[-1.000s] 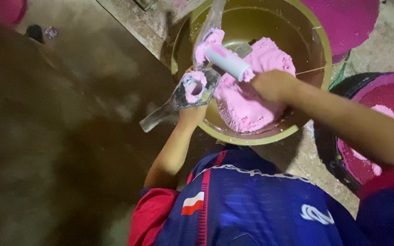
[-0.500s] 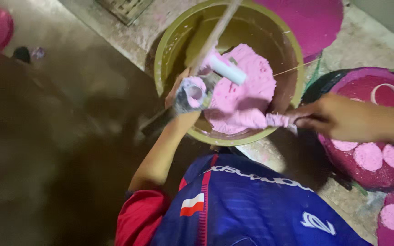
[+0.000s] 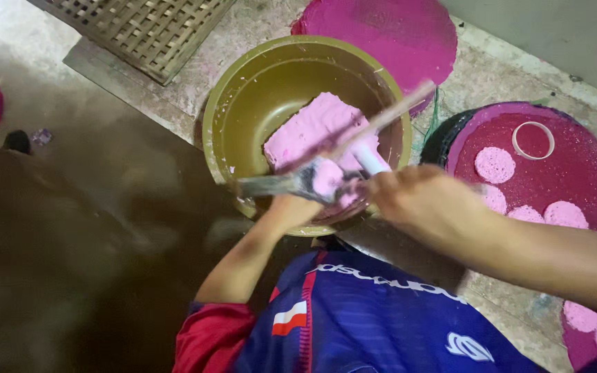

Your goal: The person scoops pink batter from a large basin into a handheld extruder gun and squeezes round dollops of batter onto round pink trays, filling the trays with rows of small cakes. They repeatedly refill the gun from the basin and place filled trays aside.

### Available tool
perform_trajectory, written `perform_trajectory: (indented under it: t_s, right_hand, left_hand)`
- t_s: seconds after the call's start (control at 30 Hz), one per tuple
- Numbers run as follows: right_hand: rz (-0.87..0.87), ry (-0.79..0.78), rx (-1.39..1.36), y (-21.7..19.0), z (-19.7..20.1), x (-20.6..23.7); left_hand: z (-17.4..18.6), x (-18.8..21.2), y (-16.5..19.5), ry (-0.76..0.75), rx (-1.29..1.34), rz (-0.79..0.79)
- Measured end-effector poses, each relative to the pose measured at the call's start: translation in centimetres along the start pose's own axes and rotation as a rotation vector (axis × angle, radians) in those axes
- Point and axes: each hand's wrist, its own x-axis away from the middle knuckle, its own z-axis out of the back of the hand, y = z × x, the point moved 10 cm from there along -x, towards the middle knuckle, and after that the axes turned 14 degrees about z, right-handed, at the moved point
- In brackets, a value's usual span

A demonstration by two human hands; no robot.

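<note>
My left hand [image 3: 291,211] grips a metal scoop [image 3: 298,183] loaded with pink paste, at the bowl's six o'clock rim. My right hand [image 3: 419,200], at four o'clock, is closed around a white-handled stick [image 3: 381,124] slanting over the paste [image 3: 316,128]. The olive bowl [image 3: 243,103] sits on the floor. At three o'clock, pink discs [image 3: 495,164] lie on a round tray [image 3: 575,173].
</note>
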Motion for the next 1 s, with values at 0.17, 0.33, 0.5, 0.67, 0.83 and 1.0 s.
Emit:
perform_trajectory:
  t_s: [0.17,0.33,0.5,0.67,0.83,1.0]
  right_hand:
    - [-0.244,-0.169,-0.164,3.9,4.4,3.3]
    - [-0.087,-0.202,0.091,0.6,1.2,-3.8]
    - [-0.151,-0.149,-0.06,1.2,-0.4,0.1]
    - [-0.444,0.362,-0.528,6.1,2.5,3.5]
    - [-0.494,0.651,-0.846,3.7,-3.3,-0.7]
    - [-0.474,0.567,-1.146,3.0,-7.6,1.7]
  left_hand:
    - [5.2,-0.7,0.5,0.253,-0.202,-0.1]
    - [3.6,-0.9,2.0,0.107,0.052,-0.072]
    - [5.0,-0.8,2.2,0.291,-0.074,-0.114]
    - [7.5,-2.1,-0.8,0.419,-0.163,0.16]
    - [8.9,-3.2,0.3,0.493,-0.176,0.179]
    - [12.0,-2.8,0.0,0.488,-0.22,0.222]
